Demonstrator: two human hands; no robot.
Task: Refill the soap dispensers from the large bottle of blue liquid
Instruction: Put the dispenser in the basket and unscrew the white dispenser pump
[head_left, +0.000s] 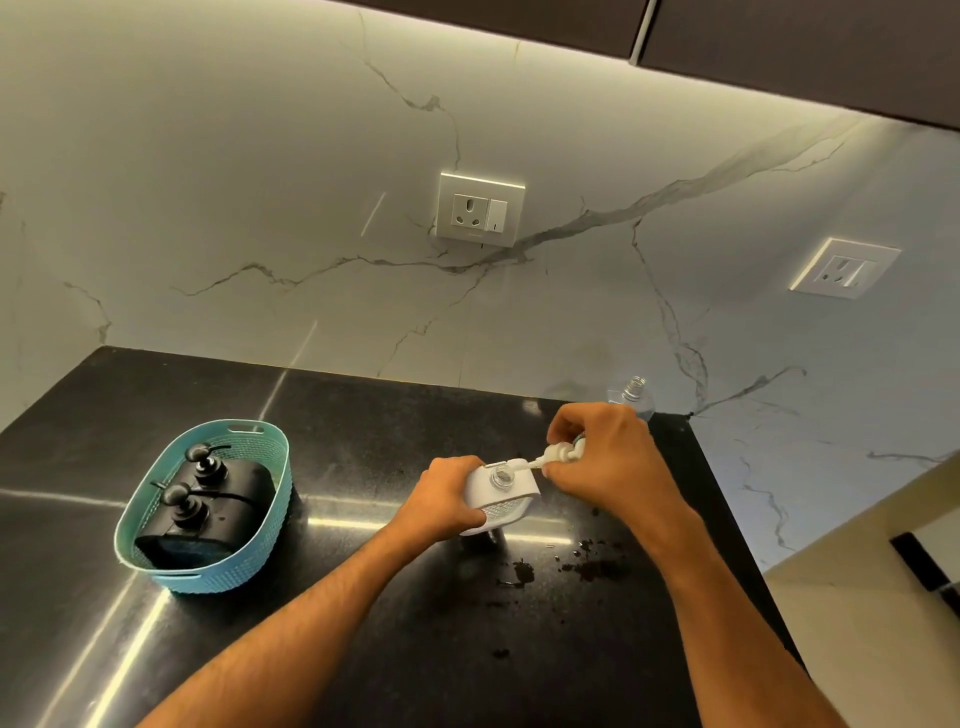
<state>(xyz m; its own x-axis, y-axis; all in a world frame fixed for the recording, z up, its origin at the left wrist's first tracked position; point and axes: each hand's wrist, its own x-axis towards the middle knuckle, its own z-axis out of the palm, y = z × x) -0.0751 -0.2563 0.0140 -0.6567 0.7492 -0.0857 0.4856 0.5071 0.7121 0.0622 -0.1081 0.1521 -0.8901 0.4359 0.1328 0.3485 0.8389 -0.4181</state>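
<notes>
A white soap dispenser (511, 493) stands on the black counter (363, 467), its threaded neck open on top. My left hand (447, 496) grips its left side. My right hand (608, 457) pinches the white pump head (558, 453), which is off the neck and tilted, its tube end at the opening. Behind my right hand a clear bottle (632, 395) with an open threaded neck shows partly; its contents cannot be made out. Two black pump dispensers (208, 493) sit in a teal basket (171, 566) at the left.
Dark crumbs and specks (587, 566) are scattered on the counter in front of the white dispenser. The marble wall behind carries two sockets (480, 210), (844, 267). The counter's right edge drops off near my right forearm.
</notes>
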